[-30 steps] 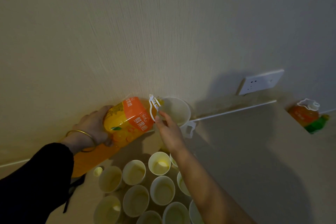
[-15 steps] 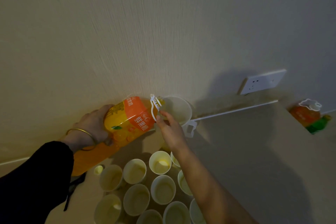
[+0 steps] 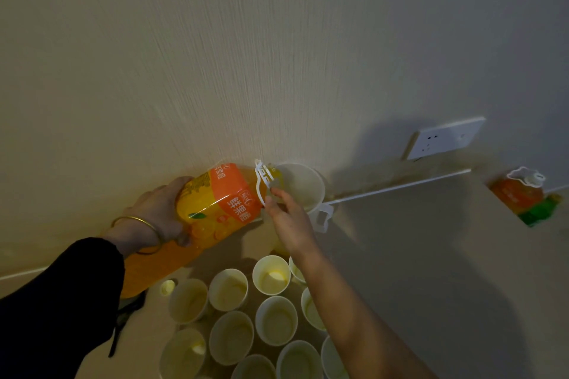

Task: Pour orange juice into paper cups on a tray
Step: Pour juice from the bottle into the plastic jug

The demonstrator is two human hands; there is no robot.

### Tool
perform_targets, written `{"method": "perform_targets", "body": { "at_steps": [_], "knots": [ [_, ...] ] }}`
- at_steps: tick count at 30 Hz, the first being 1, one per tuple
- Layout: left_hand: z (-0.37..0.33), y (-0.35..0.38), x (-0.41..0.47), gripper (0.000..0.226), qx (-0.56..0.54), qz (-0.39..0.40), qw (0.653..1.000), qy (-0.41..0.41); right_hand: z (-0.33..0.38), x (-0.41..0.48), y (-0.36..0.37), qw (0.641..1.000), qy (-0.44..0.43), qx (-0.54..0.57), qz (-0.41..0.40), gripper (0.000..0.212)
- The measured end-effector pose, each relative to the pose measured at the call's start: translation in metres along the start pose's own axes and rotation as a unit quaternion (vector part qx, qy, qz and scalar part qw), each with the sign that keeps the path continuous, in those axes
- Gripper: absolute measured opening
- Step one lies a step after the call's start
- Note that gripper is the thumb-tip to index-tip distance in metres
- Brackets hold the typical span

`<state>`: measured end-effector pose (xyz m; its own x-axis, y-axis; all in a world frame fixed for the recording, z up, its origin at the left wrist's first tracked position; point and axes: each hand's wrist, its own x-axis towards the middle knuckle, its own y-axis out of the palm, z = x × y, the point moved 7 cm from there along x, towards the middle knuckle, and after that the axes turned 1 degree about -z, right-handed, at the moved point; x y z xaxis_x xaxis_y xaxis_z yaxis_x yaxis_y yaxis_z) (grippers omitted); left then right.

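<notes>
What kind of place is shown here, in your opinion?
Probably a room in a home or office: a beige textured wall, a white wall socket, and white paper cups on a beige surface.

A single wide-angle view sits on the person's head, facing forward and down along both forearms. It is close: the left hand (image 3: 157,209) on the bottle (image 3: 221,203) and the right hand (image 3: 289,221) at the raised cup (image 3: 304,188) lie mid-frame, the worktop (image 3: 415,255) lies below, and the wall (image 3: 277,55) fills the upper half.
</notes>
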<state>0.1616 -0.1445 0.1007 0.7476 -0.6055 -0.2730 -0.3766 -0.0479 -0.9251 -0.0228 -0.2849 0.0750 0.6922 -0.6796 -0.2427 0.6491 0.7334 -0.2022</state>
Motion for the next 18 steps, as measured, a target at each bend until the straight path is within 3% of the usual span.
{"method": "perform_targets", "body": {
  "at_steps": [18],
  "knots": [
    [-0.0021,-0.0009,-0.0023,0.125,0.001,-0.003,1.0,0.003,-0.0014,0.0013,0.0004,1.0,0.001,-0.002,-0.004,0.041]
  ]
}}
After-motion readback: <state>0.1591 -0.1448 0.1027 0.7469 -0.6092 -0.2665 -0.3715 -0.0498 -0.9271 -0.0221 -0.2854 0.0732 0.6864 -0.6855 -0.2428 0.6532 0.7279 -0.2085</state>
